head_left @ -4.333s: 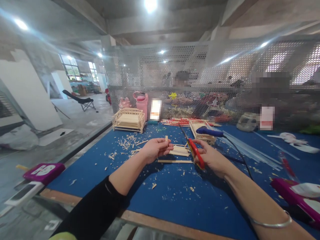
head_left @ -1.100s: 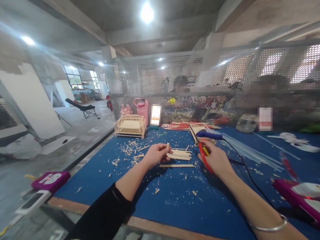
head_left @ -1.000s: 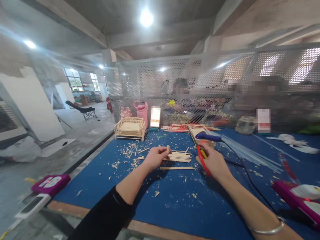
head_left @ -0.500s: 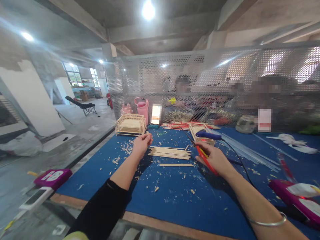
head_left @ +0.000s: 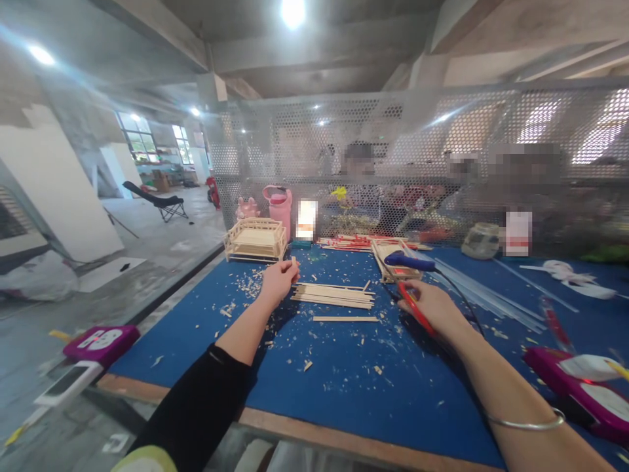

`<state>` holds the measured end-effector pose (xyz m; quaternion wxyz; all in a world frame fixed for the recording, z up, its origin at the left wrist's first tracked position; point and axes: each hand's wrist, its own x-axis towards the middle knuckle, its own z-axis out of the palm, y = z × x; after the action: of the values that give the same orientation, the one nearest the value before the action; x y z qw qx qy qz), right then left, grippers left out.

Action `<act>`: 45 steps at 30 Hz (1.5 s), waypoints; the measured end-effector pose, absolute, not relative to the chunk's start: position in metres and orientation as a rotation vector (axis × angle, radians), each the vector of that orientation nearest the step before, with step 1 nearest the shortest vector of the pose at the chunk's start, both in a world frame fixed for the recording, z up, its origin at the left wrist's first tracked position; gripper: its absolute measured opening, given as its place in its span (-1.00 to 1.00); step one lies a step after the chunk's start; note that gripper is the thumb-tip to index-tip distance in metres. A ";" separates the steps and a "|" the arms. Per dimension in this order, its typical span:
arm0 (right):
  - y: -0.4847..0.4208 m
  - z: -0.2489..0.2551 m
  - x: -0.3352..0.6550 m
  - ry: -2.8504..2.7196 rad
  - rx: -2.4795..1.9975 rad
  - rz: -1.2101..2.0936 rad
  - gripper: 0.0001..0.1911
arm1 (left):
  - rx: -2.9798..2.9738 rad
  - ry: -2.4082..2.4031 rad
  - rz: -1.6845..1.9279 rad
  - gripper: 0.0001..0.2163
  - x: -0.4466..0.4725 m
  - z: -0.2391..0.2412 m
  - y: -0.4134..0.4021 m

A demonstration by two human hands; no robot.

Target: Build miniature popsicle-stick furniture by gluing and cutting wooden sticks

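Left of the wooden strips (head_left: pixel 334 297), my left hand (head_left: pixel 278 283) pinched a short wood piece (head_left: pixel 294 260), arm outstretched; right of them, my right hand (head_left: pixel 435 307) curled round red-handled scissors (head_left: pixel 415 308)

A grey perforated metal screen (head_left: pixel 295 157) stands along the far edge of the blue-topped surface (head_left: pixel 339 393). Left of the screen spreads a bare concrete floor (head_left: pixel 201 226), where a black folding lounge chair (head_left: pixel 164 202) stands well apart from it. Farther back, beyond the screen's left end, two multi-paned windows (head_left: pixel 140 141) let in daylight. Well to the screen's left is a broad pillar (head_left: pixel 54 177), white below and raw grey above. A concrete beam (head_left: pixel 314 56) crosses over the screen, and a glaring ceiling lamp (head_left: pixel 293 12) shines high above it.
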<state>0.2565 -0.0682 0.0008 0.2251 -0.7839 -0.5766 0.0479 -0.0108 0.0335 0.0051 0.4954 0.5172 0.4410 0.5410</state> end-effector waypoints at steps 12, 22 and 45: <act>0.001 0.000 0.203 -1.621 -2.256 0.003 -0.69 | 0.889 0.847 0.877 -0.94 0.011 0.017 -0.002; 0.016 -0.004 0.211 -1.525 -2.353 0.029 -0.63 | 0.867 0.876 0.826 -0.95 0.014 0.016 -0.004; 0.023 -0.004 0.204 -1.543 -2.046 0.178 -0.69 | 0.908 0.922 0.859 -0.87 0.016 0.010 -0.002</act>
<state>0.2043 0.0231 -0.0045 0.2826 -0.7640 -0.5762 0.0667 0.0157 -0.0022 0.0097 0.7132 0.4098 0.4161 0.3876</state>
